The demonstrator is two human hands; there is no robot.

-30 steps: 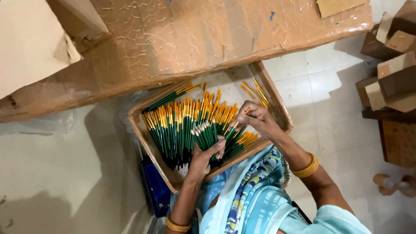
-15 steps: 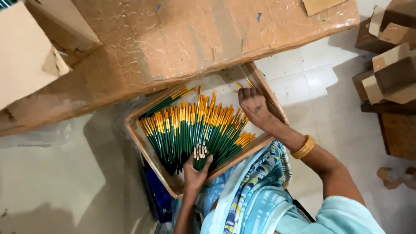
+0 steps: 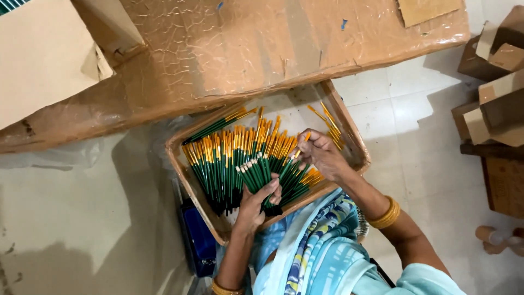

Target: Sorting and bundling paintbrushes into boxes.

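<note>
- The person's left hand (image 3: 256,202) is clamped around a small bunch of green-handled brushes with pale tips (image 3: 255,173), fingers curled over the handles, the bunch fanned upward from the fist.
- The right hand (image 3: 321,155) has its fingers pinched together on a single green brush with an orange tip (image 3: 295,159), which slants from that hand down toward the bunch in the left hand.
- Both hands work over a shallow rectangular cardboard tray (image 3: 349,136), which rests on the person's lap above a blue, white and yellow patterned cloth (image 3: 322,246).
- The tray holds a dense pile of green brushes with orange-yellow ends (image 3: 229,155), lying roughly side by side; a few loose ones (image 3: 327,123) lie apart near the tray's far right wall.
- Gold bangles (image 3: 385,214) circle the right wrist.
- A large brown cardboard sheet wrapped in crinkled clear film (image 3: 262,49) lies just beyond the tray.
- Small open cardboard boxes (image 3: 499,104) stand on the pale tiled floor (image 3: 415,109) to the right.
</note>
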